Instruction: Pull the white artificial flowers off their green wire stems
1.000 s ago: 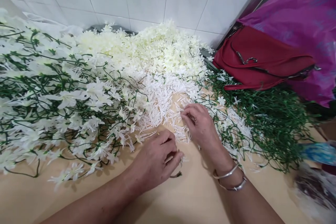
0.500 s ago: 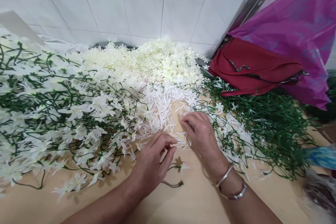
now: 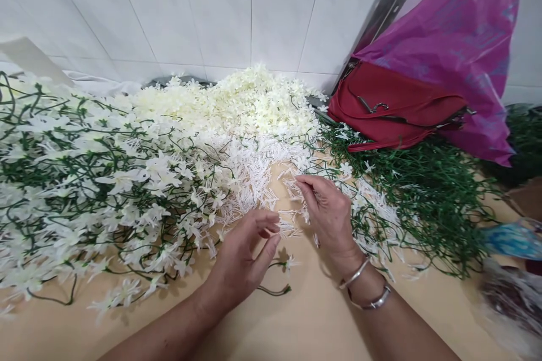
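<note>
Fingers: L hand (image 3: 243, 256) loose, empty; R hand (image 3: 329, 213) pinches stamens (image 3: 292, 186); red bag (image 3: 393, 110) shut.

view: head-worn | faces forward, down | close above left hand (image 3: 241, 259), right hand (image 3: 330, 211) (tiled wall (image 3: 220, 5) behind)

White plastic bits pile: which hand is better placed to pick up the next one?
Probably the right hand: its fingertips are at the white plastic bits, while the left hand hovers lower, nearer the loose green stem.
</note>
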{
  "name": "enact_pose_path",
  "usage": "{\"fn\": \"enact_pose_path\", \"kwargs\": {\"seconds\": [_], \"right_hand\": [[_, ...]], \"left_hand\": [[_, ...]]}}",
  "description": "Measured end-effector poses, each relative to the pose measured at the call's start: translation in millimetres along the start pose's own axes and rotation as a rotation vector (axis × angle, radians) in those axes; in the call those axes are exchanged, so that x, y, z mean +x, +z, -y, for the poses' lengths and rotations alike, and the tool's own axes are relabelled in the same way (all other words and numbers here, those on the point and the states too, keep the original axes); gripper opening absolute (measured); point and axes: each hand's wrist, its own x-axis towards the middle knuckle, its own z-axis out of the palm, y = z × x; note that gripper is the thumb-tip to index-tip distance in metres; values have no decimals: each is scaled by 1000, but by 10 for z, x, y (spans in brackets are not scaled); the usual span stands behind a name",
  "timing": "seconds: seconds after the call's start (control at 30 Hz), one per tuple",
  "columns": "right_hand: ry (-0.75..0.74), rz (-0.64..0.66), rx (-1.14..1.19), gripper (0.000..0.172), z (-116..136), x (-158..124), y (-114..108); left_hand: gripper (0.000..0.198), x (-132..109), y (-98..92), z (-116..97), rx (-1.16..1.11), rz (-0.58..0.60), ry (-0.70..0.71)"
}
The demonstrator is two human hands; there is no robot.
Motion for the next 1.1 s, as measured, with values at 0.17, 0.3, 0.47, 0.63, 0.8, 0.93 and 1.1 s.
{"fn": "enact_pose_path", "kwargs": {"seconds": [0.17,0.3,0.47,0.63,0.8,0.93,1.1], "right_hand": [[220,34,183,12,-15,-14,25],[319,30,271,12,-37,-9,46],[430,-10,338,14,-68,-4,67],[364,-3,278,15,-60,8,56],[320,50,222,18,-47,-1,48],[259,86,178,16,-30,-4,52],[207,141,187,18,10,1,53]], "left_hand": [[72,88,-124,-61,-714,27,-253],[93,206,-291,-133,-1008,37,-318],[101,247,-382,-227,-1103,30,-360],[79,218,-362,-191,-1065,27,-389],[70,194,-350,-156,-991,-2,-433],[61,182,-343,-145,-1013,-4,-440],[43,176,-340,-130,-1102,-11,-445]]}}
